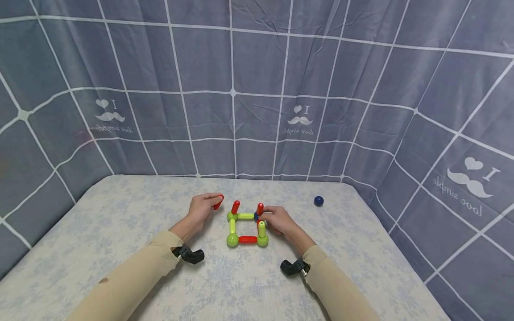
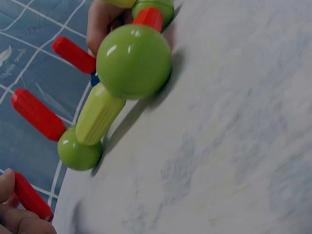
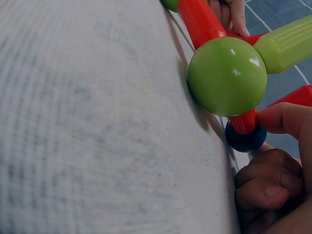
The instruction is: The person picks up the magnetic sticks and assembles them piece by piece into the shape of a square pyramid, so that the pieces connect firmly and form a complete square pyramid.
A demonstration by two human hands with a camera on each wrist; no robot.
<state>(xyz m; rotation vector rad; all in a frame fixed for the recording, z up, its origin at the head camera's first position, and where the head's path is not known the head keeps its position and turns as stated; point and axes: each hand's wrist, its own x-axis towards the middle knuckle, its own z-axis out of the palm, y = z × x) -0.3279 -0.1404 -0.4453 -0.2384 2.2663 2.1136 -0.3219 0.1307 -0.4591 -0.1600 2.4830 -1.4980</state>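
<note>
The left hand [image 1: 202,208] pinches a loose red stick [image 1: 218,202] just beside the toy frame [image 1: 246,228] on the bed [image 1: 120,214]. The right hand [image 1: 279,220] curls around the frame's far right corner, likely steadying it. A blue ball [image 1: 318,200] lies well apart.

A dark blue ball [image 1: 319,200] lies alone on the pale, flower-patterned surface [image 1: 120,214], well apart from the right-hand fingers and out to their right. Behind and along both sides hangs a grey-blue cloth [image 1: 249,76] with a white grid, printed with moustache-and-heart motifs [image 1: 109,113].
</note>
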